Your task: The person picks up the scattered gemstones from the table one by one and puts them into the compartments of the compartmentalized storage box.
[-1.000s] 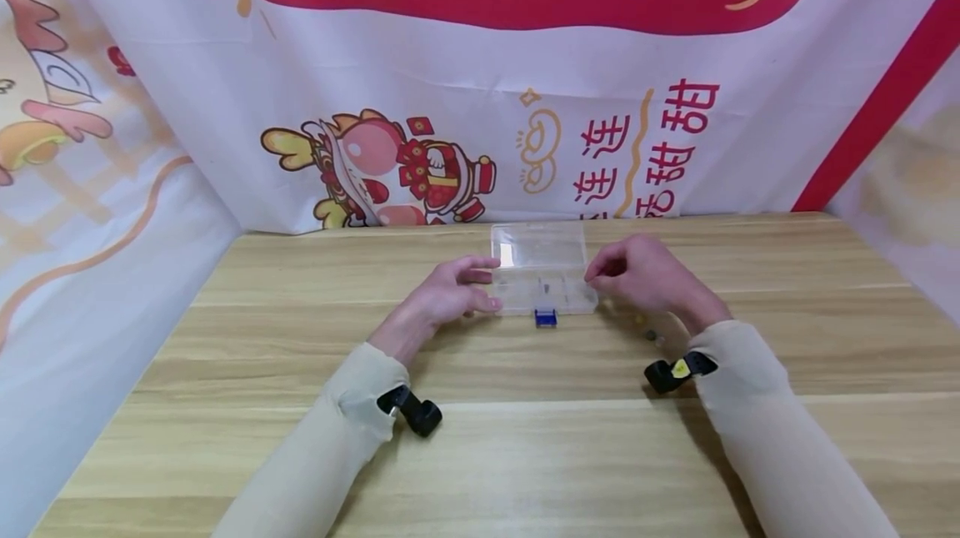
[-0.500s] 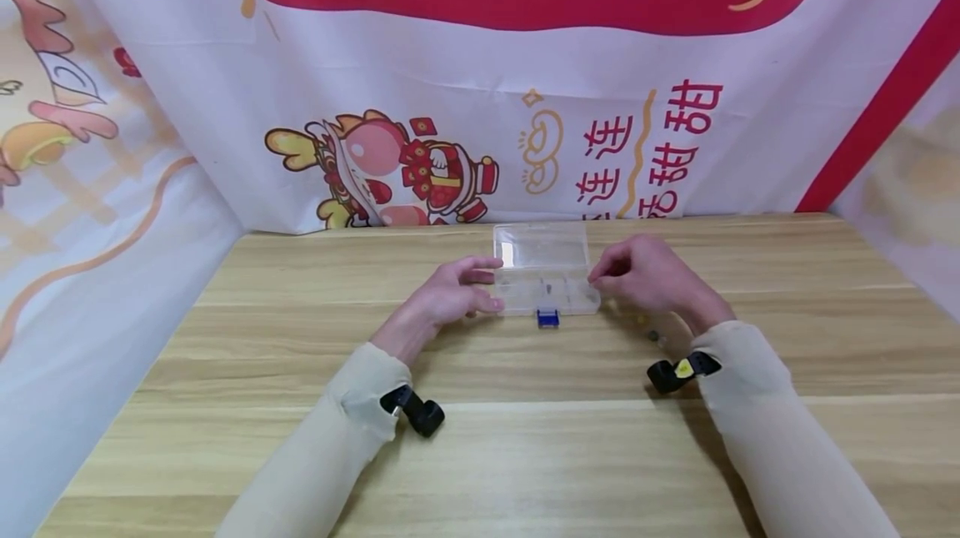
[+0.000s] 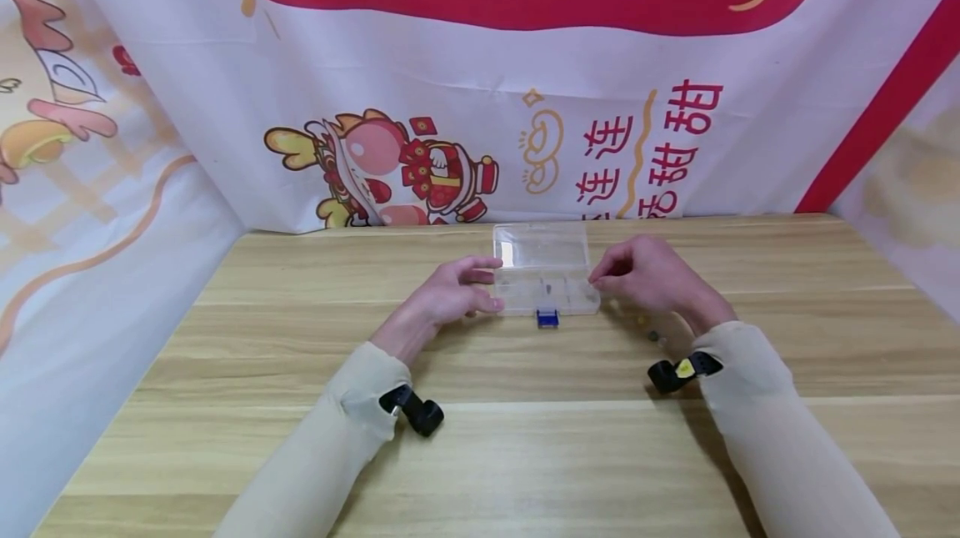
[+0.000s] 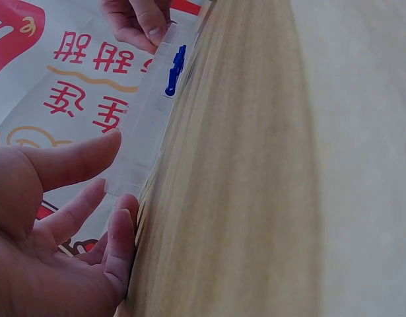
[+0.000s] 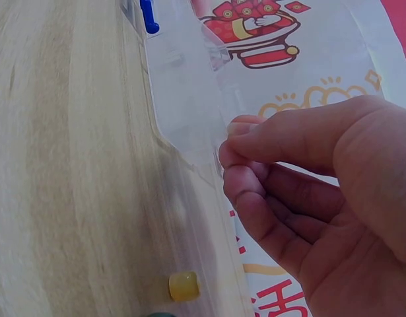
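Note:
A clear plastic compartment box [image 3: 528,294] lies with its lid [image 3: 543,246] raised towards the back wall and its blue latch [image 3: 547,319] at the front. My left hand [image 3: 450,292] is at the box's left end, its thumb and fingers fairly straight and spread around that end. At the right end, my right hand [image 3: 645,275] has thumb and index tips together, the other fingers curled. Nothing shows between those tips in the right wrist view; a tiny thing could be hidden. One small dark piece [image 3: 548,289] sits inside the box.
Right of the box, near my right wrist, lie a yellow bead [image 5: 184,286], a dark green bead [image 3: 652,336] and a pale clear one [image 3: 662,343]. A printed cloth [image 3: 450,62] hangs behind the wooden table [image 3: 525,455].
Both hands hold almost the same pose at the box throughout. The whole view shifts very slightly; no object has visibly moved.

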Action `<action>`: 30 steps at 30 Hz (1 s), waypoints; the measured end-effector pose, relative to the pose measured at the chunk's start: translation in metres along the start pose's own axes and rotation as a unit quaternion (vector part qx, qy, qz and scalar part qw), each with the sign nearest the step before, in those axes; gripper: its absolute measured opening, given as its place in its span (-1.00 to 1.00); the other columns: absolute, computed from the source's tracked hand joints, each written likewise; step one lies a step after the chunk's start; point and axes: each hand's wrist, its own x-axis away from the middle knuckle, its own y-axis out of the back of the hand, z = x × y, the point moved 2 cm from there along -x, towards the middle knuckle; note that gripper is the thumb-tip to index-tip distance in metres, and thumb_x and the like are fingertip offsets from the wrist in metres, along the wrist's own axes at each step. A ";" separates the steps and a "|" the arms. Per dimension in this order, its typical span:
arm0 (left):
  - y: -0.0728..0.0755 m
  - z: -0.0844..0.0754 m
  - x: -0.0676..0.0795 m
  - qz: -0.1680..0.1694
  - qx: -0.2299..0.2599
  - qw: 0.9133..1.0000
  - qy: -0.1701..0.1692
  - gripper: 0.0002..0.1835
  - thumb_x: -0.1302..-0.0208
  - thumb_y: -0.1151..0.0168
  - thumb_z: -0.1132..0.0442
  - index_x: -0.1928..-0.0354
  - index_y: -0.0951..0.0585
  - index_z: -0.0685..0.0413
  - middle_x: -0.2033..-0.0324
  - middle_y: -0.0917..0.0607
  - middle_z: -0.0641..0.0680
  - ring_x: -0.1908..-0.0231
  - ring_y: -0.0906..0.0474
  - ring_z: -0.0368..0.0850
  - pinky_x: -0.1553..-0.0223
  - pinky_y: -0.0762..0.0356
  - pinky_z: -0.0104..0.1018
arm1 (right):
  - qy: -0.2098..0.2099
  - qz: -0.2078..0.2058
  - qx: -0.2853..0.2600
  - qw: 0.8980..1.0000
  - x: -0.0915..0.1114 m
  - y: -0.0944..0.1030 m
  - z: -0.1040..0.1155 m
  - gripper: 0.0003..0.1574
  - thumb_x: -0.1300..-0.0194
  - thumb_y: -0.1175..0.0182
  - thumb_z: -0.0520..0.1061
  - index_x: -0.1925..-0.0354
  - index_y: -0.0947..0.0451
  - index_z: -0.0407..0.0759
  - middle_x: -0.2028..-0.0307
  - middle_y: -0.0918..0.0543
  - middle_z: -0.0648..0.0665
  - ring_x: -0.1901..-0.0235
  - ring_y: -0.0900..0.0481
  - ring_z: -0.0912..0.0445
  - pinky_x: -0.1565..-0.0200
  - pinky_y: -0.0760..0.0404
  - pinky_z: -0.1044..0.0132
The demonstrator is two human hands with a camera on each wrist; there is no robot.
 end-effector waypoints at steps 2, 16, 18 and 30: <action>0.000 0.000 0.000 -0.001 -0.001 1.000 0.000 -0.29 -0.28 -0.47 0.36 -0.44 -0.53 -0.28 -0.37 -0.56 0.03 -0.15 -0.53 0.03 -0.02 -0.52 -0.23 | 0.000 -0.002 0.004 1.000 0.000 0.000 0.000 -0.90 -0.43 -0.37 -0.13 0.19 -0.82 0.01 0.14 -0.78 -0.09 0.21 -0.57 -0.02 0.22 -0.54 0.19; 0.001 0.001 0.002 0.002 0.000 1.000 -0.007 -0.28 -0.27 -0.46 0.37 -0.44 -0.53 -0.26 -0.38 -0.55 0.04 -0.15 -0.54 0.03 -0.01 -0.53 -0.24 | 0.005 0.011 0.002 1.000 0.000 0.001 0.002 -0.88 -0.43 -0.37 -0.10 0.13 -0.83 0.00 0.12 -0.80 -0.09 0.17 -0.59 -0.01 0.19 -0.58 0.19; 0.001 0.001 0.001 0.001 -0.001 1.000 -0.007 -0.28 -0.27 -0.47 0.38 -0.44 -0.53 -0.26 -0.38 -0.56 0.04 -0.15 -0.55 0.03 -0.01 -0.53 -0.24 | 0.013 0.013 0.006 1.000 0.000 0.002 0.002 -0.87 -0.44 -0.36 -0.09 0.11 -0.83 0.00 0.11 -0.80 -0.09 0.16 -0.60 -0.01 0.17 -0.58 0.20; 0.001 0.001 0.002 0.002 -0.003 1.000 -0.006 -0.27 -0.27 -0.47 0.37 -0.45 -0.53 -0.27 -0.38 -0.55 0.04 -0.17 -0.54 0.03 -0.03 -0.54 -0.24 | 0.053 0.044 -0.014 0.998 0.014 0.014 -0.018 -0.89 -0.43 -0.39 -0.10 0.11 -0.79 -0.01 0.10 -0.82 -0.03 0.10 -0.60 0.03 0.01 -0.55 0.20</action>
